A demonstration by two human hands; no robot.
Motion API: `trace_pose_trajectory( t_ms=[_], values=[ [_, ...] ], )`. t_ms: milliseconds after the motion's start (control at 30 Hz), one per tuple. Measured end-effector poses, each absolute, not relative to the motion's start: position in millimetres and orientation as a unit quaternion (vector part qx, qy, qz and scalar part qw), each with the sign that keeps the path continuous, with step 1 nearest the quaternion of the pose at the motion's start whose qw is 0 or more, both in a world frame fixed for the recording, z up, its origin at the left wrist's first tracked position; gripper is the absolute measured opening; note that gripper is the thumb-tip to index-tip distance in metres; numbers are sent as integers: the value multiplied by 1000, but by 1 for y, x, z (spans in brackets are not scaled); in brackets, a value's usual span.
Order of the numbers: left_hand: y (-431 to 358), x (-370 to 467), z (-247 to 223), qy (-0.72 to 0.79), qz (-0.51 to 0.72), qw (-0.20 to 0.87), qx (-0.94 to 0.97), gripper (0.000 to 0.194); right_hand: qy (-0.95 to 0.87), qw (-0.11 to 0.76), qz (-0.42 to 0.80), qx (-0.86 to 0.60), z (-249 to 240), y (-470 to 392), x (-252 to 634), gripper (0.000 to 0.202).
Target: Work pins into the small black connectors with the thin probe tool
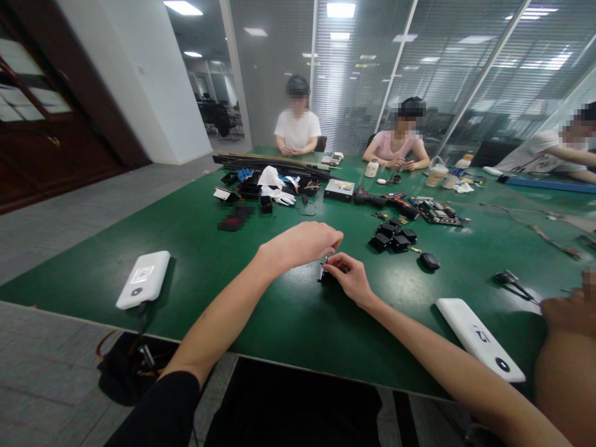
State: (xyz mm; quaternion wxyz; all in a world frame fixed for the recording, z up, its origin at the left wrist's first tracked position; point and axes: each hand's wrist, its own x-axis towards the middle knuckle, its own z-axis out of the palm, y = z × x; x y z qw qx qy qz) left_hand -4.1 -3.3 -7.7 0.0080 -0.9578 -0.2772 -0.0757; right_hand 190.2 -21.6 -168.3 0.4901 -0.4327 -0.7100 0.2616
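Observation:
Over the middle of the green table, my left hand is bent with its fingers curled down at a small dark part with a light edge. My right hand meets it from the right, thumb and fingertips pinched on the same small part. The part is mostly hidden by my fingers, so its shape is unclear. Several black box-shaped pieces lie in a cluster beyond my right hand. Near them rests a round black case.
White power banks lie at left and right. Behind are a power drill, a circuit board, a grey box and white gloves. Another person's arm is at the right edge; people sit across.

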Motion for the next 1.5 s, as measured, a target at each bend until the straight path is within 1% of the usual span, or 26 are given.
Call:
trace_pose_trajectory(
  t_ms=[267,500,733,1000,1233,1400,1500],
  values=[
    [-4,-4,-7,-280,-73,16,-957,14,-728,476,251,-425,-167,-24,190,19],
    [-3,-5,-8,-280,-69,22,-957,13,-735,470,259,-415,-165,-26,190,22],
    [-1,-3,-14,-279,-55,2,-959,12,-725,474,256,-429,-167,-24,189,18],
    [3,4,-20,-268,-7,-18,-963,18,-744,462,247,-415,-167,-25,189,18],
    [2,4,-21,-262,-8,-9,-965,21,-745,461,244,-416,-164,-27,187,19],
    [4,4,-23,-262,-14,-6,-965,21,-731,466,241,-436,-166,-24,189,23],
    [5,4,-24,-266,-18,-8,-964,20,-734,467,236,-433,-168,-24,189,21]
  ],
)
